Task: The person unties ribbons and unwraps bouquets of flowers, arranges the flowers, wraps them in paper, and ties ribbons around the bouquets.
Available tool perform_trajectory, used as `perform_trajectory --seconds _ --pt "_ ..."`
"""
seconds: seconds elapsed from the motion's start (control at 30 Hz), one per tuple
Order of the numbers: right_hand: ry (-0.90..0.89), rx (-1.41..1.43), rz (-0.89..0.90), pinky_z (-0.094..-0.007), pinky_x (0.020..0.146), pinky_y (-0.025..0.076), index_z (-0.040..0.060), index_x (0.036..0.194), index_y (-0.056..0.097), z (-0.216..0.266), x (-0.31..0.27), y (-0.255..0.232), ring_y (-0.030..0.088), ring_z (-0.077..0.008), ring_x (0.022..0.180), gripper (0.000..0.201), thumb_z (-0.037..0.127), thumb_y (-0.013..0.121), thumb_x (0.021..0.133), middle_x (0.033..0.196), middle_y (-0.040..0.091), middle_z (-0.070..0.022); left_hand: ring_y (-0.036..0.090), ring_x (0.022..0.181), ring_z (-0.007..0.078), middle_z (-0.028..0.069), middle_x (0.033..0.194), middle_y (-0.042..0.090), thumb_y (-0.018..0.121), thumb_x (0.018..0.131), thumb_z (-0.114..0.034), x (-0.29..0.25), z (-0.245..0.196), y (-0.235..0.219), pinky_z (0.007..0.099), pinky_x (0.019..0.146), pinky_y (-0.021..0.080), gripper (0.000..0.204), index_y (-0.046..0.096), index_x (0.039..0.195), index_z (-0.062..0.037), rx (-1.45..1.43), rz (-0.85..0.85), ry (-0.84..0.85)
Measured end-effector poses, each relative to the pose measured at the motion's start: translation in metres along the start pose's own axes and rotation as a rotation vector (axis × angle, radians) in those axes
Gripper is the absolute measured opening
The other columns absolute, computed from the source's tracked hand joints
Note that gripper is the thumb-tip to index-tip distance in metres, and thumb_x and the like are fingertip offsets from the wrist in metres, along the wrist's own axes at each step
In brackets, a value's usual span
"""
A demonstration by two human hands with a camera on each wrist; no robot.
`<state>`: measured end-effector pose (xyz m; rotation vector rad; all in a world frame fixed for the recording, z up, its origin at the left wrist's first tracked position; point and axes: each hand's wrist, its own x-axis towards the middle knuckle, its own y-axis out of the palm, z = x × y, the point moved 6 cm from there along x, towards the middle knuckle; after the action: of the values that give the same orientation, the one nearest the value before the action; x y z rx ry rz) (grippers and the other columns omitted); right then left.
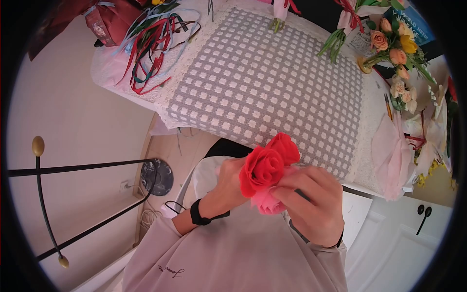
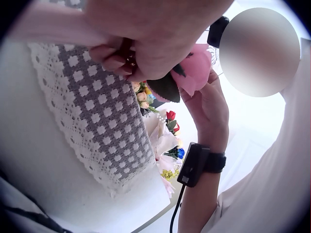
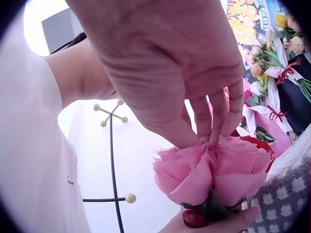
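Observation:
My left hand (image 1: 229, 181) grips a small bunch of roses just under the blooms, with red ribbon (image 3: 194, 219) showing by its fingers. In the head view, two red roses (image 1: 265, 168) lie above a pink rose (image 1: 268, 202). The right wrist view shows two pink roses side by side, the nearer pink rose (image 3: 184, 174) with dark green leaves below. My right hand (image 1: 314, 204) is over the blooms from the right, thumb and fingertips pinching petals between the pink roses. The stems are mostly hidden by my left hand.
A grey-and-white checked cloth (image 1: 267, 73) covers the table. Loose ribbons (image 1: 151, 53) lie at its back left, near a dark red wrapped bundle (image 1: 114, 22). Peach and yellow flowers (image 1: 396, 48) and pink wrapping (image 1: 391, 160) line the right side. A black metal rack (image 1: 97, 168) stands left.

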<state>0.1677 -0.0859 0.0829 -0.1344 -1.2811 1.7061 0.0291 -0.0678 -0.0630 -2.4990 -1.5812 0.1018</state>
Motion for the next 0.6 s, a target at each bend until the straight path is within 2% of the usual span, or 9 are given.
perform_trajectory --seconds 0.1,0.17,0.2,0.27,0.3,0.37,0.4,0.47,0.6 --pt "-0.032 0.011 0.088 -0.0349 0.064 0.051 0.0013 0.095 0.071 0.002 0.0 0.004 0.068 -0.0257 0.084 0.034 0.012 0.073 0.062 0.098 0.069 -0.0085 0.066 0.105 0.0233 0.0088 0.122 0.067 0.087 0.083 -0.024 0.003 -0.016 -0.003 0.0354 0.085 0.054 0.045 0.065 0.117 -0.0044 0.088 -0.011 0.074" --pt "-0.036 0.011 0.104 -0.0343 0.064 0.051 0.0014 0.096 0.071 0.001 0.001 0.005 0.069 -0.0259 0.084 0.036 0.013 0.073 0.062 0.098 0.07 -0.0082 0.062 0.118 0.0259 0.0104 0.132 0.064 0.086 0.084 -0.023 0.004 -0.006 0.003 0.0386 0.097 0.051 0.049 0.064 0.124 -0.0045 -0.017 0.102 -0.147" --pt "-0.036 0.023 0.071 -0.0342 0.064 0.051 0.0013 0.095 0.071 0.0 0.001 0.004 0.069 -0.026 0.085 0.036 0.013 0.072 0.061 0.096 0.071 -0.0081 0.062 0.118 0.0259 0.0104 0.132 0.064 0.086 0.084 -0.023 0.005 -0.005 0.003 0.0386 0.097 0.051 0.049 0.064 0.124 -0.0045 -0.017 0.104 -0.149" --pt "-0.034 0.035 0.037 -0.0342 0.064 0.052 0.0012 0.095 0.071 -0.003 0.0 0.003 0.069 -0.026 0.085 0.037 0.013 0.072 0.06 0.095 0.072 -0.008 0.072 0.101 0.0293 0.0105 0.119 0.073 0.089 0.079 -0.018 0.008 -0.027 0.0 0.0371 0.085 0.058 0.052 0.069 0.126 -0.0065 -0.035 0.059 0.233" --pt "-0.013 0.05 0.007 -0.0343 0.063 0.052 0.0011 0.095 0.071 -0.007 -0.003 0.001 0.069 -0.0256 0.085 0.037 0.013 0.072 0.06 0.093 0.072 -0.0076 0.072 0.101 0.0293 0.0105 0.119 0.073 0.089 0.079 -0.018 0.008 -0.026 -0.002 0.0371 0.085 0.058 0.052 0.069 0.126 -0.0065 -0.036 0.061 0.23" --pt "0.013 0.065 -0.024 -0.0345 0.063 0.052 0.001 0.095 0.072 -0.011 -0.003 -0.001 0.07 -0.0252 0.085 0.037 0.014 0.072 0.06 0.091 0.072 -0.0072 0.063 0.123 0.0262 0.0115 0.137 0.063 0.087 0.081 -0.016 0.004 -0.021 0.001 0.0396 0.103 0.051 0.066 0.06 0.14 -0.0049 -0.178 0.293 0.169" --pt "0.031 0.071 -0.075 -0.033 0.06 0.051 0.0027 0.091 0.074 -0.012 -0.002 -0.004 0.069 -0.0239 0.079 0.032 0.01 0.073 0.059 0.087 0.074 -0.0054 0.063 0.123 0.0262 0.0115 0.137 0.063 0.087 0.081 -0.016 0.001 -0.018 -0.004 0.0396 0.103 0.051 0.066 0.06 0.14 -0.0049 -0.179 0.296 0.167" --pt "0.055 0.074 -0.127 -0.0314 0.057 0.049 0.0043 0.087 0.075 -0.013 -0.002 -0.01 0.068 -0.0226 0.073 0.028 0.006 0.075 0.059 0.082 0.075 -0.0036 0.055 0.131 0.021 0.0103 0.145 0.055 0.083 0.085 -0.014 -0.008 -0.007 -0.005 0.0402 0.11 0.046 0.076 0.048 0.151 -0.0036 -0.524 0.442 -0.007" --pt "-0.005 0.077 -0.048 -0.0317 0.057 0.049 0.0034 0.087 0.075 -0.01 0.0 -0.014 0.068 -0.0222 0.077 0.028 0.011 0.075 0.06 0.089 0.074 -0.0057 0.051 0.132 0.016 0.0095 0.147 0.05 0.077 0.092 -0.01 -0.013 0.004 -0.005 0.037 0.107 0.049 0.072 0.041 0.154 -0.0026 -0.858 0.377 -0.213"
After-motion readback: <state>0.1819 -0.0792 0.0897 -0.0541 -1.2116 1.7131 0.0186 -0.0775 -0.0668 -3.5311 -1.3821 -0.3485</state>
